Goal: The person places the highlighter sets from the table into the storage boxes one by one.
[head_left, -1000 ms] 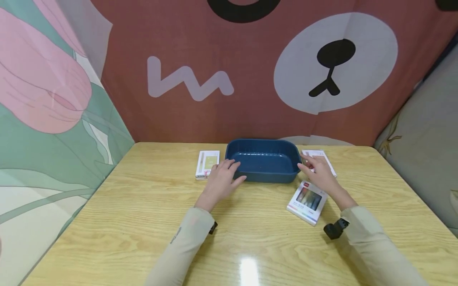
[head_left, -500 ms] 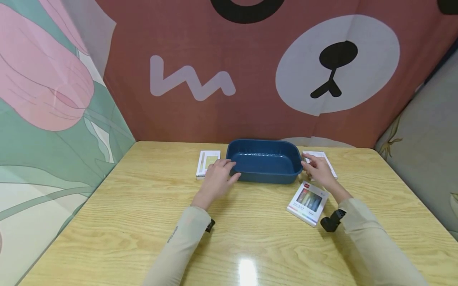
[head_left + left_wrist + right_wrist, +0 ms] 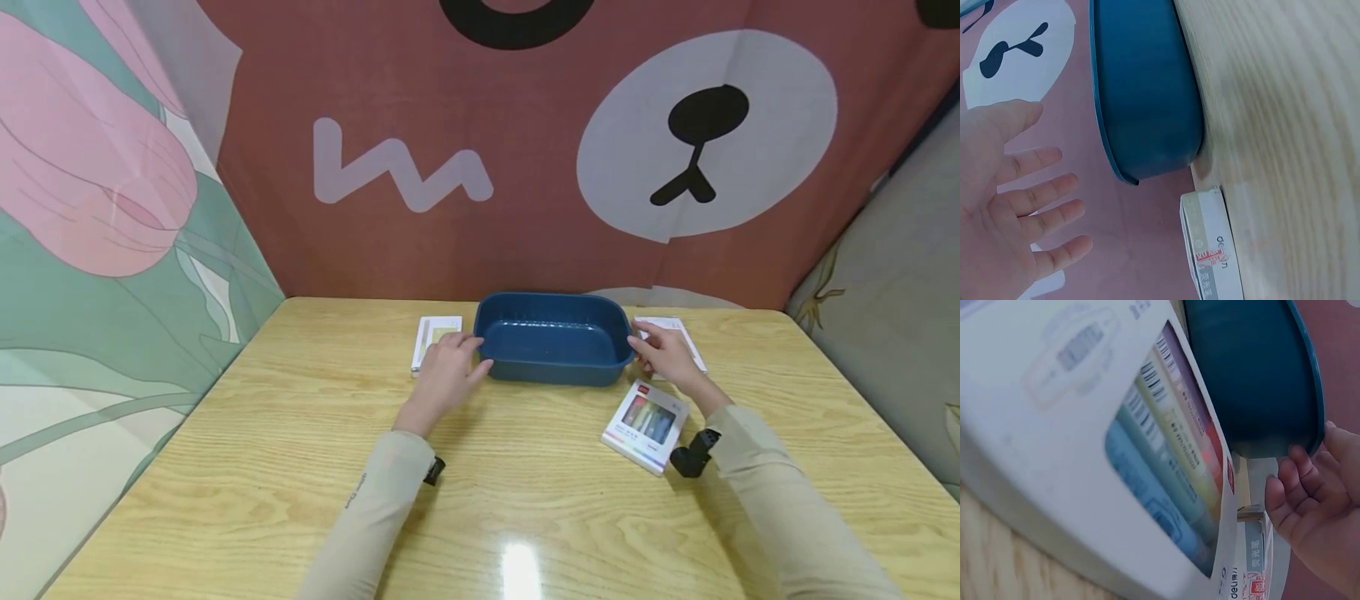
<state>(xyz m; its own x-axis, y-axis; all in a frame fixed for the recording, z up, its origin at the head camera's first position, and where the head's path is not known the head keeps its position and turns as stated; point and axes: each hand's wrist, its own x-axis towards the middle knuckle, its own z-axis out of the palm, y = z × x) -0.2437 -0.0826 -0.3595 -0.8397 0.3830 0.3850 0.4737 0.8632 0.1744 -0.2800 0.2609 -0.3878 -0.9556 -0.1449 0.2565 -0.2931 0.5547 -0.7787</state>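
Observation:
A dark blue rectangular plastic basin (image 3: 553,372) stands near the table's back edge. My left hand (image 3: 442,379) hovers at its left end, fingers spread; the left wrist view shows the palm apart from the basin (image 3: 1147,94). My right hand (image 3: 671,358) is at the opposite end. In the right wrist view its thumb and fingertips touch the basin's rim and end wall (image 3: 1254,387), fingers loosely bent. Below that hand lies a white highlighter pack (image 3: 645,427), its window showing several coloured pens.
Partly behind my left hand, a white box (image 3: 427,333) lies left of the basin. Another white box (image 3: 686,340) lies to its right, partly covered by my right hand. Wood-grain table (image 3: 300,433) spreads in front; a printed cloth (image 3: 525,233) hangs behind.
My left hand has drawn back to the left, away from the basin's front left corner. The right hand has shifted slightly at the basin's right end. The basin looks unmoved on the table.

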